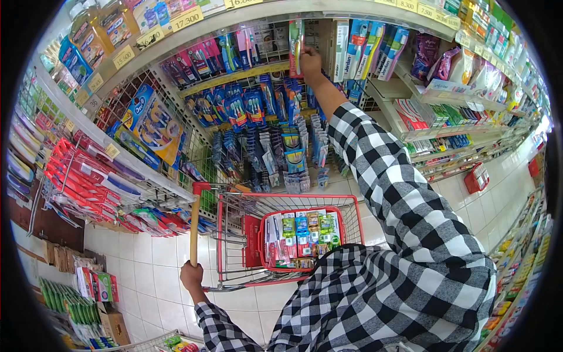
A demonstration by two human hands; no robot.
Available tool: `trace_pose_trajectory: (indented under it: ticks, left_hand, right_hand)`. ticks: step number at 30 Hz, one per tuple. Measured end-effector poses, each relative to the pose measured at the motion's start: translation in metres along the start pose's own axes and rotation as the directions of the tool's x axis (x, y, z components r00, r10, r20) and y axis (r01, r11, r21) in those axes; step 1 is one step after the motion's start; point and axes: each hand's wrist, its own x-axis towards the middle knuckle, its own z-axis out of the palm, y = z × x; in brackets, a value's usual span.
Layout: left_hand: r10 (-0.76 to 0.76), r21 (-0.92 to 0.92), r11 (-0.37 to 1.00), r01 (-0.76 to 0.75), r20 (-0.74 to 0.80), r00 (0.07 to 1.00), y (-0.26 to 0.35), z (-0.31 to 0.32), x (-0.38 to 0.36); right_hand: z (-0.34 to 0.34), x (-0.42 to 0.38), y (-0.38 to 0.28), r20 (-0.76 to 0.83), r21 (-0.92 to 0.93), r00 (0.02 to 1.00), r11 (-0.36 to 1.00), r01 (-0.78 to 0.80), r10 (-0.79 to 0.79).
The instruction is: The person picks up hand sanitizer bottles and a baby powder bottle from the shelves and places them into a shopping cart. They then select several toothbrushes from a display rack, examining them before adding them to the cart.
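Note:
My right hand (312, 62) is raised to the upper rack, its fingers closed at the edge of a red-and-green toothbrush pack (294, 42). Whether that pack is still on its hook cannot be seen. Lower on the left, my left hand (192, 274) is wrapped round the yellowish handle (195, 232) of a shopping cart (359, 218). Inside the cart rests a red basket (262, 233) holding several small packaged goods (302, 226).
Jordan toothbrush packs (363, 50) stand right of my right hand. Blue toothbrush packs (253, 105) hang below. A shelf end with red packs (82, 176) juts out at left. Another red basket (477, 178) sits on the tiled floor (146, 276) down the aisle.

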Motion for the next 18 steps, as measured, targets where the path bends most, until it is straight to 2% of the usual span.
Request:
trace_pose_trajectory:
  ticks: [1, 3, 5, 7, 9, 11, 13, 18]
  left_hand:
    - [-0.001, -0.001, 1.000, 0.001, -0.002, 1.000, 0.001, -0.002, -0.001]
    - [-0.022, -0.013, 1.000, 0.022, 0.005, 1.000, 0.003, -0.002, -0.001]
    - [-0.011, 0.031, 0.999, 0.011, -0.006, 1.000, 0.000, 0.001, 0.001]
    - [0.006, 0.027, 1.000, -0.005, -0.027, 1.000, -0.008, 0.009, 0.005]
    - [0.003, 0.016, 1.000, -0.002, -0.032, 0.999, -0.007, 0.007, 0.001]
    - [-0.001, 0.001, 1.000, 0.001, -0.019, 1.000, -0.003, 0.002, -0.002]
    - [0.023, 0.004, 1.000, -0.023, -0.066, 0.998, -0.002, 0.001, -0.004]
    - [0.020, -0.042, 0.999, -0.020, -0.007, 1.000, -0.006, 0.005, -0.001]
  right_hand:
    - [-0.005, 0.003, 0.003, 0.011, -0.003, 1.000, 1.000, -0.002, 0.002]
    - [-0.011, 0.005, 0.005, -0.093, -0.097, 0.993, 0.994, 0.058, -0.067]
    - [-0.018, -0.010, -0.024, -0.069, -0.080, 0.997, 0.996, -0.049, 0.043]
    - [-0.023, -0.025, -0.053, 0.023, 0.019, 0.969, 0.969, -0.245, 0.244]
    - [-0.030, -0.015, -0.047, 0.033, 0.059, 0.997, 0.996, -0.065, 0.063]
    - [-0.035, -0.014, -0.054, 0.039, -0.048, 0.992, 0.992, -0.119, 0.120]
    - [-0.037, -0.018, -0.061, 0.039, -0.001, 0.996, 0.997, -0.075, 0.075]
    - [-0.053, 0.019, -0.026, 0.047, -0.043, 0.992, 0.992, -0.115, 0.117]
